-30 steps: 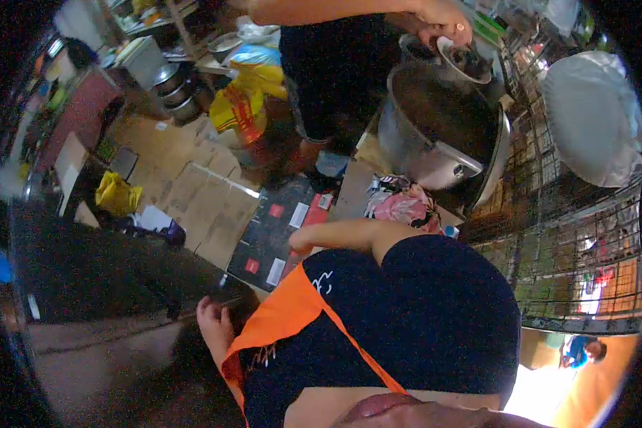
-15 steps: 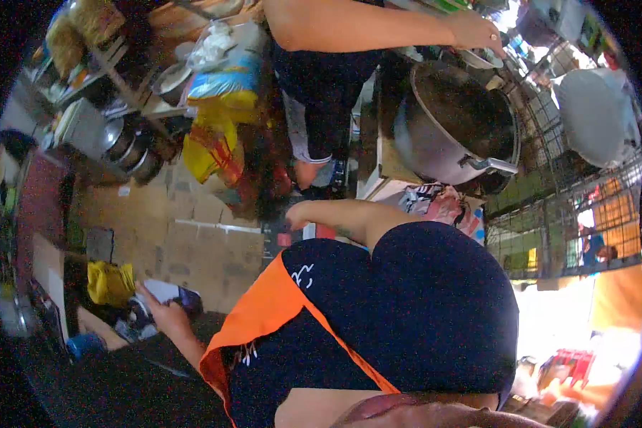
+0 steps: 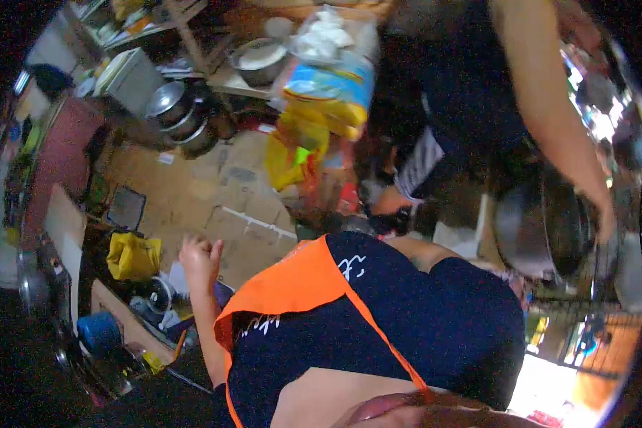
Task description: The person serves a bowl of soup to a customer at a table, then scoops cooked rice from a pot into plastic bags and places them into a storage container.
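Note:
My left hand point(image 3: 201, 258) is raised over the cardboard-covered floor point(image 3: 192, 192), its fingers curled and the thumb standing out. Nothing shows in it. Close by are a yellow plastic bag point(image 3: 133, 255) and a round clear-and-white item point(image 3: 155, 294) that I cannot make out. Of my right arm, only the forearm point(image 3: 422, 250) shows beyond my dark shirt and orange apron point(image 3: 282, 289). The right hand itself is hidden behind my chest and the apron.
Another person's arm point(image 3: 546, 114) reaches down beside a large metal pot point(image 3: 521, 228) at right. Stacked lidded pots point(image 3: 175, 110), a blue-and-yellow packed bag point(image 3: 329, 82) and a bowl point(image 3: 258, 60) stand farther off. A blue container point(image 3: 98, 332) is at lower left.
The view has swung, so the surroundings sit farther right. My left hand has come up away from the white-and-purple package. My right hand has gone out of sight. The other person's arm now points downward.

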`<state>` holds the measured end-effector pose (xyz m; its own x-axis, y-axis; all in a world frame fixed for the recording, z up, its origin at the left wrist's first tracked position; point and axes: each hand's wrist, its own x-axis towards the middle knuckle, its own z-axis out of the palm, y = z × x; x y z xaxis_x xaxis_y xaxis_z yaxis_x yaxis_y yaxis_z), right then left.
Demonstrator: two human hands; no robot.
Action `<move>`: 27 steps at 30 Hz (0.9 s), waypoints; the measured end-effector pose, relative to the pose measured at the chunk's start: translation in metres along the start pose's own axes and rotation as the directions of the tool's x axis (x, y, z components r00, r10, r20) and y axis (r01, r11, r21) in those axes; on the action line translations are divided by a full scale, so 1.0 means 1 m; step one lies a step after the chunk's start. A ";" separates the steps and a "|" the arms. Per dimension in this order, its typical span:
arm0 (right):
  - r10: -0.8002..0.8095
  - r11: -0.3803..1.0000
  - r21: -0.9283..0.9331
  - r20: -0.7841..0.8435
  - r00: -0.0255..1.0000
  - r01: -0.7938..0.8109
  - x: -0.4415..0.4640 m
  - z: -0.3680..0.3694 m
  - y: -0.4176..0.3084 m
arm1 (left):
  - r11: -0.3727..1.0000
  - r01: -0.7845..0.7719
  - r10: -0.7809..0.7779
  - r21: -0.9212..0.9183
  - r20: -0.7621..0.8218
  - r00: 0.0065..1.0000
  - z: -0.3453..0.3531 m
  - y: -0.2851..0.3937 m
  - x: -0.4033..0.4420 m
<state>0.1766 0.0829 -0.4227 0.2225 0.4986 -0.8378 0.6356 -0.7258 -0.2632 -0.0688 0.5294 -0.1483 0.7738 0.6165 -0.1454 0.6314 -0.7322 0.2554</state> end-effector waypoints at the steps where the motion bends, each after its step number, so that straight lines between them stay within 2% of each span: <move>1: 0.005 1.000 -0.014 0.008 1.000 -0.005 0.010 -0.018 -0.005 | 0.995 0.090 -0.098 0.044 0.220 0.971 -0.002 -0.005 0.009; 2: 0.002 0.999 -0.040 0.020 1.000 -0.001 0.023 -0.040 -0.010 | 0.981 0.152 -0.190 0.123 0.427 0.884 -0.005 -0.011 0.018; 3: -0.012 0.998 -0.064 0.014 1.000 0.013 0.038 -0.061 -0.019 | 1.000 0.015 -0.018 0.015 0.174 0.985 0.007 -0.023 0.017; 4: -0.028 0.994 -0.105 0.006 1.000 0.028 0.056 -0.085 -0.031 | 0.988 -0.150 0.145 -0.037 -0.108 0.983 0.009 -0.035 0.018; 6: -0.044 0.983 -0.178 -0.044 0.998 0.035 0.091 -0.140 -0.059 | 0.994 -0.090 0.081 -0.068 -0.123 0.989 -0.003 -0.040 0.035; 8: -0.110 0.967 -0.247 -0.201 0.973 0.058 0.121 -0.199 -0.083 | 0.994 -0.027 0.014 -0.108 -0.117 0.993 -0.007 -0.042 0.037; 10: -0.336 0.921 -0.341 -0.456 0.824 0.186 0.137 -0.275 -0.093 | 0.976 0.162 -0.143 0.145 -0.128 0.981 -0.023 -0.026 0.083; 11: -0.247 0.964 -0.218 -0.501 0.830 0.155 0.159 -0.318 -0.113 | 0.977 0.154 -0.140 0.148 -0.099 0.985 -0.027 -0.036 0.110; 12: -0.150 0.989 -0.084 -0.535 0.832 0.124 0.182 -0.346 -0.126 | 0.989 0.136 -0.134 0.051 -0.034 0.990 -0.024 -0.041 0.133; 13: -0.133 0.991 -0.062 -0.533 0.836 0.119 0.178 -0.357 -0.141 | 0.992 0.116 -0.115 -0.048 0.017 0.993 -0.023 -0.046 0.144; 15: -0.120 0.979 0.084 -0.507 0.854 0.187 0.152 -0.389 -0.171 | 0.990 0.133 -0.136 0.035 0.083 0.987 -0.029 -0.045 0.176; 17: -0.109 0.975 0.105 -0.545 0.832 0.196 0.172 -0.369 -0.183 | 0.989 0.093 -0.105 0.112 0.106 0.989 -0.033 -0.061 0.204; 19: -0.137 0.990 -0.076 -0.237 0.962 0.122 0.205 -0.353 -0.180 | 0.989 0.086 -0.107 0.119 0.186 0.977 -0.032 -0.074 0.243; 21: -0.162 0.962 -0.206 0.093 0.982 0.178 0.215 -0.339 -0.184 | 0.994 -0.054 0.030 0.097 0.233 0.972 -0.025 -0.101 0.286; 23: -0.194 0.967 -0.197 -0.154 0.969 0.162 0.208 -0.328 -0.182 | 0.981 -0.191 0.173 0.037 0.280 0.944 -0.020 -0.120 0.340; 24: -0.210 0.968 -0.172 -0.154 0.966 0.183 0.265 -0.299 -0.155 | 0.976 -0.199 0.162 0.086 0.317 0.934 -0.027 -0.122 0.364; 25: -0.149 0.987 -0.091 -0.201 0.968 0.133 0.240 -0.309 -0.169 | 0.950 -0.297 0.249 0.098 0.341 0.907 -0.035 -0.119 0.394; 27: 0.125 0.986 0.141 -0.235 0.964 -0.093 0.196 -0.336 -0.191 | 0.907 -0.401 0.322 0.131 0.399 0.859 -0.047 -0.116 0.444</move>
<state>0.3468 0.4784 -0.3760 0.4677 0.5014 -0.7279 0.5014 -0.8287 -0.2486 0.1991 0.9011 -0.1976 0.8880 0.1781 -0.4240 0.2689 -0.9490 0.1645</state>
